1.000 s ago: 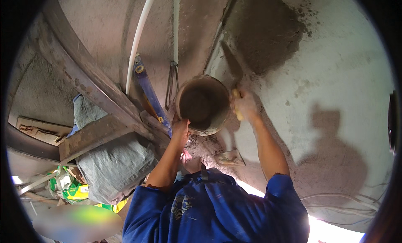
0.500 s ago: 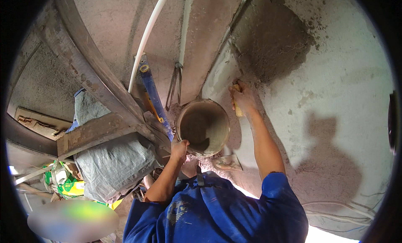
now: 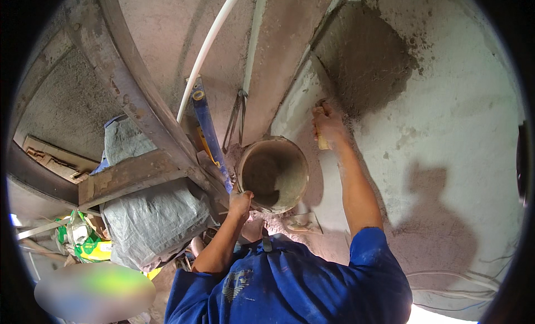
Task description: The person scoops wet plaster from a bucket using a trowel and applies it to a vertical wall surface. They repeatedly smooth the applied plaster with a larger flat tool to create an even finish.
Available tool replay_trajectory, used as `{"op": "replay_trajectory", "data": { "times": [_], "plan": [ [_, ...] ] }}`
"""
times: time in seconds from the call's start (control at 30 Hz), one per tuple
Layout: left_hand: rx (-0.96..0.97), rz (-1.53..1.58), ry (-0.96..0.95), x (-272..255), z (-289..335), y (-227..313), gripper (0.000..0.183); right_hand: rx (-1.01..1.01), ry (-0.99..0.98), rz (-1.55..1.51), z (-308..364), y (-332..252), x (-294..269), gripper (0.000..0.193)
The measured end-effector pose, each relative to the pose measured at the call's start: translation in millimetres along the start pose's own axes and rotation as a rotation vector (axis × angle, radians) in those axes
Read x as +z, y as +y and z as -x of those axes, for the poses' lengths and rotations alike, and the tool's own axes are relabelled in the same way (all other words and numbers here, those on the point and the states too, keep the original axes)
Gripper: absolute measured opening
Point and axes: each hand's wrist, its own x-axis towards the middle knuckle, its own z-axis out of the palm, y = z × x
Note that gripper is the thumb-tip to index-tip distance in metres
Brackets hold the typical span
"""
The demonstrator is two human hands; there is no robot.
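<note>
My left hand [image 3: 241, 204] is closed on the near-left rim of a round, mortar-stained bucket [image 3: 297, 167], tilted so that its dark inside shows. My right hand [image 3: 331, 126] is wrapped round the yellowish handle of a trowel [image 3: 322, 141], held up to the pale wall. The trowel's thin blade points away from me, along the left edge of a patch of dark wet mortar [image 3: 365, 59]. How much of the blade touches the mortar cannot be made out.
A blue spirit level [image 3: 205, 115] leans left of the bucket, beside a white pipe [image 3: 210, 37]. Curved metal beams [image 3: 131, 95] and a grey tarpaulin bundle [image 3: 156, 218] stand at the left. Cables [image 3: 451, 282] run along the lower right wall.
My right hand has shifted slightly right and turned, so the trowel's handle shows shorter and its blade more. My left hand stays on the bucket. The view has shifted a little.
</note>
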Motion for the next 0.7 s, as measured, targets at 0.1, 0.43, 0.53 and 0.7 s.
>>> {"op": "replay_trajectory", "data": {
  "times": [0.1, 0.43, 0.53, 0.7],
  "plan": [
    [-0.119, -0.04, -0.019, -6.5, -0.3, 0.8, 0.057, 0.028, -0.108, -0.038, -15.2, -3.7, 0.3, 0.057],
    [-0.104, 0.106, 0.019, -6.2, 2.0, -10.6, 0.056, 0.019, -0.023, 0.013, -7.6, 4.8, 10.9, 0.053],
    [-0.088, 0.075, 0.002, -8.8, 2.0, -8.0, 0.057, -0.04, -0.026, -0.025, -14.6, 9.4, 1.3, 0.051],
    [-0.079, 0.038, 0.001, -3.4, 9.1, 6.8, 0.056, -0.058, 0.005, -0.008, 0.3, 11.6, 6.8, 0.053]
  ]
}}
